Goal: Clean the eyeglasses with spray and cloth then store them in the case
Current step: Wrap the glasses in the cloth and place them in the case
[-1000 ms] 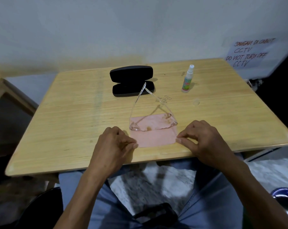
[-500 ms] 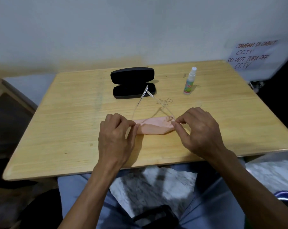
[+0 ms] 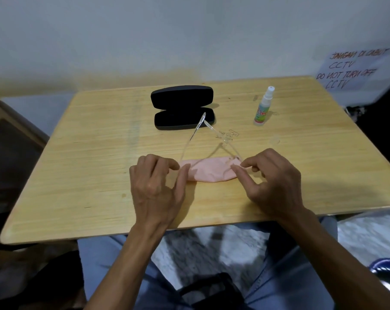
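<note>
Clear-framed eyeglasses [image 3: 195,133] lie on the wooden table [image 3: 89,175], temples crossed and pointing away from me. A pink cloth [image 3: 208,172] is folded over their front. My left hand [image 3: 156,189] pinches the cloth's left end between thumb and index finger. My right hand [image 3: 272,182] is at the right end, its index fingertip touching the cloth and its thumb apart from it. A black glasses case [image 3: 183,107] lies open behind the glasses. A small spray bottle [image 3: 264,107] stands upright to the case's right.
A paper notice [image 3: 355,68] is taped to the wall at the back right. A wooden chair or frame [image 3: 8,128] stands left of the table. A dark blue object [image 3: 386,269] sits on the floor at lower right.
The cloth, flat under the glasses a second ago, has been folded up over the lenses. Both hands moved away from the table's near edge, and the right fingers have since loosened.
</note>
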Tool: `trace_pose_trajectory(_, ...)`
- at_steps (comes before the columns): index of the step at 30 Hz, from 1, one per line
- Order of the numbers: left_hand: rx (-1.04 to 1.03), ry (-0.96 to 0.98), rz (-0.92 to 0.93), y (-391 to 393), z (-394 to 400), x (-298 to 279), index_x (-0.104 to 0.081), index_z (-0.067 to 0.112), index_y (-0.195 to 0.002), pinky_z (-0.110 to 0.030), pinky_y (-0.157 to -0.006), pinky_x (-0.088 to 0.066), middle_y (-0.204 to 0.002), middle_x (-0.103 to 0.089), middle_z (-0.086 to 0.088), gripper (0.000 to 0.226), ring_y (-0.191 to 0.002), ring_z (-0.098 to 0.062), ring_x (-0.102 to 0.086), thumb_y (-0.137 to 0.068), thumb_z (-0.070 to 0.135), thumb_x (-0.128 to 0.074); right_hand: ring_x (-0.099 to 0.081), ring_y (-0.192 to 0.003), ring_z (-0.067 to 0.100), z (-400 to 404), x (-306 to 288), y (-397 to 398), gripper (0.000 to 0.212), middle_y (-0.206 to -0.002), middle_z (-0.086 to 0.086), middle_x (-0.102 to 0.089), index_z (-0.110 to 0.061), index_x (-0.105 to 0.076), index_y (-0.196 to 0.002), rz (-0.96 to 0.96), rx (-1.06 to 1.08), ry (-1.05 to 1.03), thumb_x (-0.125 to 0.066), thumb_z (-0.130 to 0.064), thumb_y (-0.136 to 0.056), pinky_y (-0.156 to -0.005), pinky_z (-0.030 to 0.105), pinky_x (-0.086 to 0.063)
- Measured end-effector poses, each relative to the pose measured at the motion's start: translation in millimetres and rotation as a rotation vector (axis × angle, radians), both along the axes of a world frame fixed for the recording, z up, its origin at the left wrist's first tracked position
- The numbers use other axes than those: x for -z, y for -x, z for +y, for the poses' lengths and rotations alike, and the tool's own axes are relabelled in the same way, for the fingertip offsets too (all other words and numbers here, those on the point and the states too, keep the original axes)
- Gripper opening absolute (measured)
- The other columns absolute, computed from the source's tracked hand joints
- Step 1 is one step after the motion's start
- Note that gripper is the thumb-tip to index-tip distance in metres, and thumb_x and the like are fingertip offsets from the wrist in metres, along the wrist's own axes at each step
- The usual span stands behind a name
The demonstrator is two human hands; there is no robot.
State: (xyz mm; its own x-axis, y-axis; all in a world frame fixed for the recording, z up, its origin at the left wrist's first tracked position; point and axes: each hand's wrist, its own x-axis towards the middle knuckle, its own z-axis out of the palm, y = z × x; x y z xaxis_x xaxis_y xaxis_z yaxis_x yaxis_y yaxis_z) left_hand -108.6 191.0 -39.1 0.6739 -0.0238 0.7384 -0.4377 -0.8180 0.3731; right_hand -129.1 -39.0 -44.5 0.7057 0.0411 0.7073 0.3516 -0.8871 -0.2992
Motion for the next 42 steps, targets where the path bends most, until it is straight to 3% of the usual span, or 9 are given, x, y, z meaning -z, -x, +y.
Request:
trace_pose_trajectory(7,0.116,0.094,0.333,7.1,32.9,-7.3,-0.076,0.016,-0.092,-0.041,-0.068,-0.049,-0.084,-0.058,0.006,0.024,-0.076,-0.013,-0.051,-0.081,0.037,-0.07,-0.05,-0.074,-0.015,-15.6,-1.0,5.9,0.025,-0.085,-0.002,-0.062,-0.013,-0.078,-0.104,0.243,0.032,-0.185,-0.083,-0.022,-0.081,-0.064,0.003,-0.035)
trace_pose_trajectory(10,0.154,0.105,0.404,0.8,29.9,-8.5,-0.077,0.021,-0.098,-0.037,-0.071,-0.048,-0.087,-0.06,0.01,0.025,-0.079,-0.011,-0.052,-0.082,0.04,-0.07,-0.051,-0.07,-0.009,-15.7,0.0,0.9,0.02,-0.084,0.004,-0.065,-0.013,-0.079,-0.104,0.249,-0.05,-0.203,-0.08,-0.021,-0.086,-0.063,0.007,-0.037)
trace_pose_trajectory(17,0.142,0.116,0.451,-2.6,15.3,-16.1,-0.077,0.017,-0.08,-0.044,-0.073,-0.051,-0.08,-0.07,0.006,0.007,-0.078,-0.019,-0.06,-0.084,0.023,-0.075,-0.056,-0.075,-0.007,-14.7,-3.8,-3.6,0.009,-0.084,0.001,-0.064,-0.009,-0.079,-0.098,0.275,-0.126,-0.28,-0.076,-0.01,-0.089,-0.068,0.008,-0.038)
trace_pose_trajectory(21,0.142,0.112,0.446,-1.2,11.0,-14.6,-0.075,0.017,-0.078,-0.047,-0.072,-0.05,-0.077,-0.067,0.008,0.007,-0.077,-0.02,-0.06,-0.085,0.019,-0.075,-0.06,-0.08,0.021,-12.9,-3.9,-7.4,0.007,-0.086,-0.002,-0.062,-0.013,-0.078,-0.094,0.317,-0.147,-0.118,-0.072,-0.014,-0.091,-0.068,0.037,-0.049)
trace_pose_trajectory(24,0.143,0.049,0.424,-2.9,11.0,-12.4,-0.075,0.017,-0.081,-0.048,-0.073,-0.049,-0.078,-0.066,0.009,0.006,-0.077,-0.02,-0.059,-0.085,0.021,-0.074,-0.058,-0.077,0.026,-9.2,-5.7,-10.0,0.016,-0.085,0.0,-0.062,-0.015,-0.078,-0.09,0.3,-0.143,0.088,-0.064,-0.024,-0.092,-0.061,0.044,-0.048)
trace_pose_trajectory(27,0.151,-0.075,0.405,-5.1,11.3,-11.0,-0.075,0.018,-0.083,-0.039,-0.078,-0.04,-0.08,-0.069,0.004,0.014,-0.078,-0.022,-0.059,-0.086,0.029,-0.067,-0.057,-0.074,0.027,-8.1,-7.1,-12.0,0.017,-0.083,0.001,-0.063,-0.014,-0.079,-0.088,0.256,-0.142,0.114,-0.066,-0.026,-0.09,-0.058,0.044,-0.047)
trace_pose_trajectory(30,0.147,-0.2,0.419,-6.0,9.3,-11.5,-0.077,0.021,-0.086,-0.032,-0.076,-0.026,-0.081,-0.068,0.006,0.021,-0.081,-0.021,-0.057,-0.087,0.035,-0.061,-0.057,-0.074,0.024,-7.4,-5.7,-6.9,0.007,-0.08,0.003,-0.063,-0.011,-0.08,-0.088,0.214,-0.147,-0.057,-0.079,-0.018,-0.084,-0.061,0.042,-0.05)
trace_pose_trajectory(35,0.183,-0.166,0.455,-9.9,14.7,-17.8,-0.076,0.023,-0.099,-0.035,-0.08,-0.035,-0.092,-0.066,0.005,0.018,-0.089,-0.021,-0.057,-0.086,0.035,-0.072,-0.052,-0.075,0.011,-18.7,-12.1,2.2,0.026,-0.086,0.003,-0.065,-0.009,-0.078,-0.092,0.217,-0.061,-0.159,-0.09,-0.024,-0.073,-0.066,0.016,-0.04)
trace_pose_trajectory(42,0.286,-0.246,0.662,-25.7,31.4,-26.2,-0.063,0.037,-0.127,-0.042,-0.087,-0.042,-0.115,-0.053,0.006,0.066,-0.108,-0.016,-0.044,-0.074,0.076,-0.054,-0.052,-0.102,0.018,-35.9,-12.4,-17.2,0.063,-0.113,-0.009,-0.05,-0.027,-0.066,-0.131,0.537,-0.198,-0.013,-0.059,-0.064,-0.08,-0.087,0.05,-0.05)
